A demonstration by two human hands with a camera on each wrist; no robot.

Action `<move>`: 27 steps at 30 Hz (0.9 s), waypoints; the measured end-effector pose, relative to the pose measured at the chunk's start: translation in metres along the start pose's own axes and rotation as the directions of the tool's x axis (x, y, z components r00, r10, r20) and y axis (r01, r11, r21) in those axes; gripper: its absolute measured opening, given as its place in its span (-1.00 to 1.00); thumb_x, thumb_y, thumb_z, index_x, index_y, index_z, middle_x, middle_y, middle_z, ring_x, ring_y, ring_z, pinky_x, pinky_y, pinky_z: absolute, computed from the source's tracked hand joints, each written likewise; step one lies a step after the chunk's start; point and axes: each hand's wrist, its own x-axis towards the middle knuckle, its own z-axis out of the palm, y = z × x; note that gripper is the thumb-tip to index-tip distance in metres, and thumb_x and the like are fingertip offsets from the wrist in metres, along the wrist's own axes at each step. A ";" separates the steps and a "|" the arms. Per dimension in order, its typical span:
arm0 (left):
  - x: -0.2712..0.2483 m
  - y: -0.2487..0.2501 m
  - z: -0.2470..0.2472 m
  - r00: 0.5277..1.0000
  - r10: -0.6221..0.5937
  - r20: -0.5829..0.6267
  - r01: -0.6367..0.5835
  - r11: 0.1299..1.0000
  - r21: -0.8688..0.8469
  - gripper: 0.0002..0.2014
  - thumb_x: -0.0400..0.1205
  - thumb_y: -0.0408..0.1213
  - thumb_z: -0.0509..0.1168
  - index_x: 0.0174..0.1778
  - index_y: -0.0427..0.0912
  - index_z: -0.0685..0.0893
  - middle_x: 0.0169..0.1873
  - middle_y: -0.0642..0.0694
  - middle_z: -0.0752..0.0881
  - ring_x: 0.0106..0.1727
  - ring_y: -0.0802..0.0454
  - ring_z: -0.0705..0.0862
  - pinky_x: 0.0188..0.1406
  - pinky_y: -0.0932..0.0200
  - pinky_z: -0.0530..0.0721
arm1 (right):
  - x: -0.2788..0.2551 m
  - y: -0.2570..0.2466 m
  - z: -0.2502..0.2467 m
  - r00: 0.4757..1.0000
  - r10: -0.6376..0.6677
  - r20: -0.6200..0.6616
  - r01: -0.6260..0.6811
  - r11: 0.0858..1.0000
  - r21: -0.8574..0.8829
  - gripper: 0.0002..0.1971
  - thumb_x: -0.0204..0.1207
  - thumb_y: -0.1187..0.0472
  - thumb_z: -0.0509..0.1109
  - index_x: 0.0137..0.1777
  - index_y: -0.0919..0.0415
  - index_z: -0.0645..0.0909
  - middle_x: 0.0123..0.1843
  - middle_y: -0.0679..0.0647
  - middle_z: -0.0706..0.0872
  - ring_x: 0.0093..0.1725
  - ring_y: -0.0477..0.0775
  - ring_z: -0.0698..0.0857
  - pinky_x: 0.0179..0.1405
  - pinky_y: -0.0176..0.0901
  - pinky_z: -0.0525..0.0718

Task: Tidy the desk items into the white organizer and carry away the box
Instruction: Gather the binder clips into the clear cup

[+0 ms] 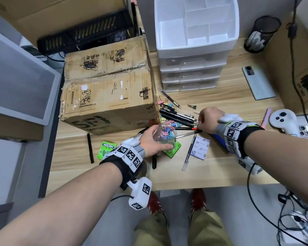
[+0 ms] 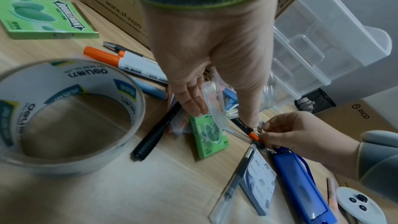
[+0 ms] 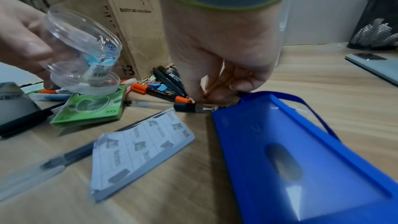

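Note:
My left hand grips a clear plastic jar with coloured binder clips inside. It holds the jar tilted just above a green gum box. My right hand is curled at the desk beside a pile of pens. There it pinches a small binder clip next to an orange-tipped marker. The white organizer stands at the back with its top compartments bare. The cardboard box sits left of it, closed.
On the desk lie a Doublemint box, a black marker, a notes pad, a clear pen, a tape roll and a blue case. A phone, mesh cup and white controller are at right.

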 end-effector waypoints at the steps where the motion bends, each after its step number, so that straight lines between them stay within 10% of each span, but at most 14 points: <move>1: 0.000 0.001 0.000 1.000 -0.001 0.001 0.001 1.000 -0.001 -0.28 0.29 -0.33 0.70 0.33 -0.09 0.54 0.01 0.07 0.75 -0.17 0.27 0.74 -0.38 0.41 0.73 | -0.002 -0.001 -0.006 1.000 0.012 0.010 -0.012 0.999 0.029 -0.83 0.27 0.04 0.58 -0.27 0.09 0.69 -0.25 0.02 0.74 -0.23 0.09 0.71 -0.33 -0.19 0.64; 10: 0.004 0.010 0.000 1.000 0.002 0.007 -0.002 0.998 0.058 -0.29 0.23 -0.27 0.73 0.27 -0.05 0.58 0.02 0.03 0.78 -0.14 0.10 0.77 -0.38 0.38 0.73 | -0.015 -0.036 -0.036 0.964 -0.189 0.186 0.060 0.838 0.542 -0.87 0.36 0.23 0.65 -0.13 0.15 0.78 -0.32 -0.04 0.78 -0.49 -0.30 0.65 -0.41 -0.47 0.64; 15: 0.005 0.013 0.001 1.000 0.017 0.014 -0.018 0.998 0.062 -0.35 0.24 -0.24 0.72 0.22 -0.03 0.62 -0.07 0.03 0.79 -0.30 0.25 0.72 -0.40 0.45 0.62 | -0.022 -0.061 -0.033 0.876 -0.344 0.337 0.094 0.808 0.582 -0.81 0.35 0.19 0.67 -0.05 0.13 0.81 -0.28 -0.04 0.85 -0.31 -0.16 0.74 -0.16 -0.37 0.73; 19: 0.005 0.009 0.000 1.000 0.014 0.018 -0.015 0.999 0.034 -0.40 0.28 -0.35 0.70 0.20 -0.10 0.62 -0.17 0.16 0.76 -0.37 0.46 0.66 -0.40 0.60 0.55 | -0.007 -0.049 -0.024 0.987 -0.106 0.122 0.008 0.787 0.617 -0.93 0.49 0.33 0.50 -0.14 0.15 0.73 -0.41 -0.07 0.73 -0.44 -0.10 0.65 -0.60 -0.49 0.51; 22: 0.006 0.010 0.002 0.999 0.002 0.038 -0.004 0.999 0.052 -0.41 0.28 -0.27 0.71 0.18 -0.05 0.63 -0.18 0.21 0.76 -0.41 0.49 0.66 -0.45 0.60 0.53 | 0.018 -0.026 -0.015 0.988 0.134 -0.083 -0.087 0.903 0.421 -0.82 0.46 0.36 0.41 -0.11 0.03 0.67 -0.19 -0.04 0.75 -0.21 0.01 0.69 -0.29 -0.43 0.57; 27: 0.009 0.009 0.004 1.000 0.002 0.027 -0.004 0.997 0.074 -0.39 0.25 -0.15 0.72 0.19 0.00 0.65 -0.11 0.19 0.77 -0.27 0.38 0.69 -0.40 0.46 0.60 | 0.046 -0.009 -0.011 0.985 0.071 -0.158 -0.033 0.972 0.232 -0.80 0.48 0.28 0.46 0.07 0.09 0.75 0.04 0.10 0.82 0.04 0.18 0.75 0.04 -0.12 0.67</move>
